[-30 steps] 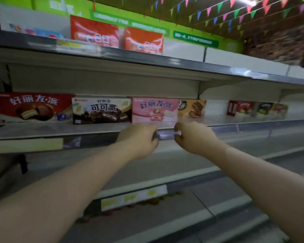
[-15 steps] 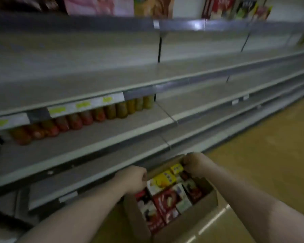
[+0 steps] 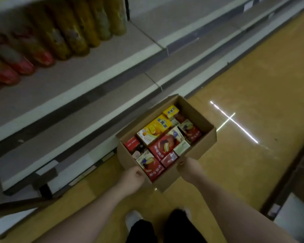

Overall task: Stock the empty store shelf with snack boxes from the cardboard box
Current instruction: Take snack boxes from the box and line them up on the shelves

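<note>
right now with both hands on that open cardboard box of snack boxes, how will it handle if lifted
The brown open-topped cardboard box probably lifts stiffly, since its walls stand straight. Its packed snack boxes suggest moderate weight. With the left hand and right hand both at one end, it may tip away.
</note>
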Available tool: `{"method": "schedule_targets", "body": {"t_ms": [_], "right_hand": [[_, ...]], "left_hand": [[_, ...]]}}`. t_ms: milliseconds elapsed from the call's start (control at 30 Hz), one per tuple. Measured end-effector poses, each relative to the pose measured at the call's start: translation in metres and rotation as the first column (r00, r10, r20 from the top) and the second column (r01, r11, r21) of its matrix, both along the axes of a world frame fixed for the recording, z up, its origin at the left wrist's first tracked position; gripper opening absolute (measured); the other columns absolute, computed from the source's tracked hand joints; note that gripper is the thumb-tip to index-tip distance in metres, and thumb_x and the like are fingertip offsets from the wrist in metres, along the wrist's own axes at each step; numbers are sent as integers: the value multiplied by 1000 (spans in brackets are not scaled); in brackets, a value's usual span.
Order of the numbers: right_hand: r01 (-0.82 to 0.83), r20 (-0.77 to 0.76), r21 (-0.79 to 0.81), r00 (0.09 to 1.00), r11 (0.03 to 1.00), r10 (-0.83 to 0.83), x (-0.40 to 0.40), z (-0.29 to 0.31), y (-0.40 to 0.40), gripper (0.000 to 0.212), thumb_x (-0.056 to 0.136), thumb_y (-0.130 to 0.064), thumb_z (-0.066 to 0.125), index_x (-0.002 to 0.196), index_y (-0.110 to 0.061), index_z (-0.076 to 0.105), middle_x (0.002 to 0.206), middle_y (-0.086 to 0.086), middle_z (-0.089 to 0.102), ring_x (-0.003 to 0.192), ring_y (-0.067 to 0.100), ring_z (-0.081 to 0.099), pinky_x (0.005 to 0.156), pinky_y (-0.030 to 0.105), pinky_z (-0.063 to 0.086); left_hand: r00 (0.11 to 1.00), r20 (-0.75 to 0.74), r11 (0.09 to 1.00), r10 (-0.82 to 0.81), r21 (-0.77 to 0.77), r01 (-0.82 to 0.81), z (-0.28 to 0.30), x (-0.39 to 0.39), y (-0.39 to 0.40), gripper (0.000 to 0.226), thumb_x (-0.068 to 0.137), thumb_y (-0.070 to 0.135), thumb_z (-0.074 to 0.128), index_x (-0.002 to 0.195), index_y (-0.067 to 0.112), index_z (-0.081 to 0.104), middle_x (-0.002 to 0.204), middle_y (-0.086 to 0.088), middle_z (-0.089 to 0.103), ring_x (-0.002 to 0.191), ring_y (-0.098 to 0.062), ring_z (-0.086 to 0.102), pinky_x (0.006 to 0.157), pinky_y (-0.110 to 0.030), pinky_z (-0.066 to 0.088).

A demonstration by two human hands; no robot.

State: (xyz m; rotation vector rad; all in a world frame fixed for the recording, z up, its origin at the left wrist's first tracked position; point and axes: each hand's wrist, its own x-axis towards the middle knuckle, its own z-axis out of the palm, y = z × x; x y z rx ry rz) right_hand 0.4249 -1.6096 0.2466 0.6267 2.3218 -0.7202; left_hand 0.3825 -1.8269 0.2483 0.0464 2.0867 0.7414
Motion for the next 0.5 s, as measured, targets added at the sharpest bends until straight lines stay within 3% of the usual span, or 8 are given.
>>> {"method": "schedule_targets", "body": {"t_ms": [100, 200, 267, 367, 433, 500], "right_hand": [[49, 35, -63, 998, 997, -47, 3, -56, 6, 19, 97, -18, 44, 101, -10, 60, 91, 1, 62, 80, 16, 57, 63, 24, 42], [51, 24, -103, 999, 993, -49, -2, -99, 10, 15, 97, -17, 45, 94, -12, 59, 73, -6, 53, 67, 12, 52, 48, 17, 32], [39, 10, -128, 999, 991, -38, -9, -136, 12, 12, 97, -19, 47, 97, -14, 58, 80, -4, 57, 74, 14, 53, 50, 15, 33], [36, 4, -191, 999, 981, -36, -23, -190, 9, 21, 97, -19, 50, 113, -12, 60, 106, 2, 66, 86, 14, 58, 68, 20, 43], [24, -13, -235, 1000, 972, -28, -31, -224, 6, 20, 97, -21, 51, 114, -14, 59, 110, 2, 64, 95, 16, 61, 75, 22, 46], [-37, -69, -228, 997, 973, 22, -41, -252, 5, 8, 98, -22, 51, 102, -18, 56, 102, 0, 62, 90, 15, 61, 69, 20, 46]], "left_hand": [[990, 89, 990, 114, 76, -121, -39, -2, 30, 9, 99, 22, 51, 93, 27, 56, 100, 5, 60, 97, -16, 61, 72, -24, 48], [970, 131, 969, 205, 111, -220, -78, -8, 45, 8, 99, 23, 53, 92, 26, 57, 101, 0, 65, 94, -17, 64, 78, -32, 52], [948, 144, 946, 284, 123, -301, -117, -12, 52, 6, 98, 21, 55, 97, 23, 60, 101, 0, 67, 92, -15, 65, 77, -32, 54], [919, 132, 915, 373, 115, -388, -174, -20, 55, 7, 97, 20, 55, 96, 25, 59, 102, 2, 67, 93, -13, 66, 77, -30, 55], [942, 61, 937, 329, 101, -333, -213, -21, 51, 4, 97, 20, 57, 98, 23, 58, 100, 6, 64, 96, -15, 64, 80, -31, 54], [964, -11, 961, 266, 84, -264, -244, -25, 47, 10, 97, 21, 56, 107, 21, 55, 104, 6, 61, 103, -16, 60, 84, -32, 53]]}}
